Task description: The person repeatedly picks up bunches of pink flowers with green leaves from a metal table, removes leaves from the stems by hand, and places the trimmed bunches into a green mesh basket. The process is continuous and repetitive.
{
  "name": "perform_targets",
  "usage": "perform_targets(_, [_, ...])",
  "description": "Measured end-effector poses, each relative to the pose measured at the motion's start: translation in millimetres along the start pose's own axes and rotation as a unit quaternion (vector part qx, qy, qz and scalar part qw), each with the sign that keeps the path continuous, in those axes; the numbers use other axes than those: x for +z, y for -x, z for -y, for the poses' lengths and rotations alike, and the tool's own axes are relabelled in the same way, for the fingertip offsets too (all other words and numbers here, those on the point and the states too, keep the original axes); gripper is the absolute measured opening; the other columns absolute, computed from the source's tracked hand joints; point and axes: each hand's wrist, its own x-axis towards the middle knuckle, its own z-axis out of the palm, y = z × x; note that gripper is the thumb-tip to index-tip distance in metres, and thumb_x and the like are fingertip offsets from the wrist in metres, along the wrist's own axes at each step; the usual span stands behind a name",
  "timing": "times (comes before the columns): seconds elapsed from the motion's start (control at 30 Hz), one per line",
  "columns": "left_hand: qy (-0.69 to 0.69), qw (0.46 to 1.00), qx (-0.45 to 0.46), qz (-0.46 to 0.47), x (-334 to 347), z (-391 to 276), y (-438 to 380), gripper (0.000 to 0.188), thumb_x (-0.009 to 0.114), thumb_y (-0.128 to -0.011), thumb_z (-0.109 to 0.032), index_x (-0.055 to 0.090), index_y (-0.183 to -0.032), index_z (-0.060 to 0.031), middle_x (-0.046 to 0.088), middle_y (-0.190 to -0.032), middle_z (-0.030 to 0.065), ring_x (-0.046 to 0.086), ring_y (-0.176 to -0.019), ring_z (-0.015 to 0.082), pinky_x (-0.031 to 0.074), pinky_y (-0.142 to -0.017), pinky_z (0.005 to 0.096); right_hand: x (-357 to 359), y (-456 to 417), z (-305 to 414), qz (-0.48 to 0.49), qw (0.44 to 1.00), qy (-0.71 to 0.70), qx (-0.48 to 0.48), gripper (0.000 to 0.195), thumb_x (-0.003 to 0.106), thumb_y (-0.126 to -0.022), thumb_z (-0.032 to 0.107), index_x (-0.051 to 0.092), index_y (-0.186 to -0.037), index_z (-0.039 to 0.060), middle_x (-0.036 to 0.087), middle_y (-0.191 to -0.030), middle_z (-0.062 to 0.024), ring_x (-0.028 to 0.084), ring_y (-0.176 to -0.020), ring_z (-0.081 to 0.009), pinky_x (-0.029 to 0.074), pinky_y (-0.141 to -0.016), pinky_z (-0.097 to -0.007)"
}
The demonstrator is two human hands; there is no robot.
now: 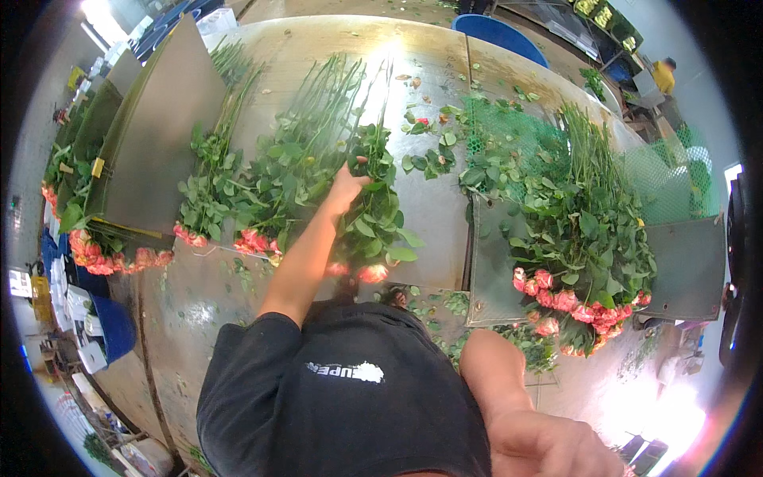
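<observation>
My left hand (350, 183) reaches forward over the metal table, its thumb and a finger around leafy rose stems (377, 143). These stems point away from me, and their pink blooms (373, 273) hang at the near edge, slightly blurred. Just left of that hand lies a loose group of roses (292, 161) with long bare stem ends. My right hand (554, 444) is close to the camera at the lower right, fingers curled; the frame edge hides part of it. Whether it holds anything is unclear.
A large rose bunch (587, 238) lies on a green mesh and mat (498, 256) to the right. Upright panels (158, 131) with roses stand at left. Loose leaves (429, 161) litter the metal table (429, 238). A blue tub (501, 37) and a person (663, 76) are beyond.
</observation>
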Motion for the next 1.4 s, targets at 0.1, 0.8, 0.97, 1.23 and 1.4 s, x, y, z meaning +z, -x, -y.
perform_targets(0.1, [0.044,0.999,-0.015,-0.008,5,-22,12,0.037,0.063,-0.074,0.001,0.052,-0.109,-0.0053,0.062,-0.09,0.0128,0.061,-0.079,0.0201,0.049,-0.065,0.0351,-10,4,16,0.127,0.988,0.022,0.085,0.031,0.063,-0.077,-0.002,0.06,-0.107,0.0047,0.059,-0.105,-0.005,0.058,-0.081,-0.0137,0.047,-0.062,-0.0253])
perform_targets(0.8, [0.163,0.985,-0.053,0.025,-6,-39,13,0.048,0.062,-0.077,0.005,0.042,-0.12,-0.0023,0.061,-0.094,0.0175,0.065,-0.075,0.0242,0.056,-0.06,0.0382,-127,148,-70,-0.102,0.591,0.561,0.57,0.035,0.065,-0.083,0.023,0.057,-0.107,-0.0012,0.064,-0.092,-0.014,0.061,-0.08,-0.0202,0.049,-0.073,-0.0322])
perform_targets(0.97, [0.025,0.999,0.004,-0.022,-2,-34,-6,0.041,0.062,-0.075,0.005,0.051,-0.114,-0.0016,0.061,-0.093,0.0103,0.061,-0.079,0.0228,0.05,-0.067,0.0355,-197,297,-113,0.076,0.49,0.5,0.71,0.057,0.071,-0.074,0.026,0.051,-0.117,-0.0047,0.064,-0.101,-0.0218,0.063,-0.093,-0.0306,0.048,-0.081,-0.036])
perform_targets(1.23, [-0.348,0.911,0.173,-0.134,-5,-73,5,0.051,0.06,-0.072,0.003,0.052,-0.12,-0.0124,0.065,-0.105,0.0123,0.063,-0.094,0.0292,0.049,-0.081,0.0365,-202,292,-78,0.037,0.52,0.559,0.645,0.048,0.064,-0.075,0.014,0.051,-0.121,0.0072,0.063,-0.104,-0.0214,0.059,-0.097,-0.0387,0.047,-0.082,-0.0415])
perform_targets(1.4, [-0.355,0.911,0.179,-0.107,-20,-120,12,0.078,0.064,-0.07,0.005,0.036,-0.14,-0.0134,0.064,-0.112,0.0117,0.061,-0.098,0.0209,0.047,-0.085,0.0321,-199,282,-51,0.088,0.472,0.618,0.623,0.043,0.06,-0.078,0.009,0.053,-0.12,0.0087,0.062,-0.101,-0.0209,0.058,-0.096,-0.0401,0.047,-0.078,-0.0443])
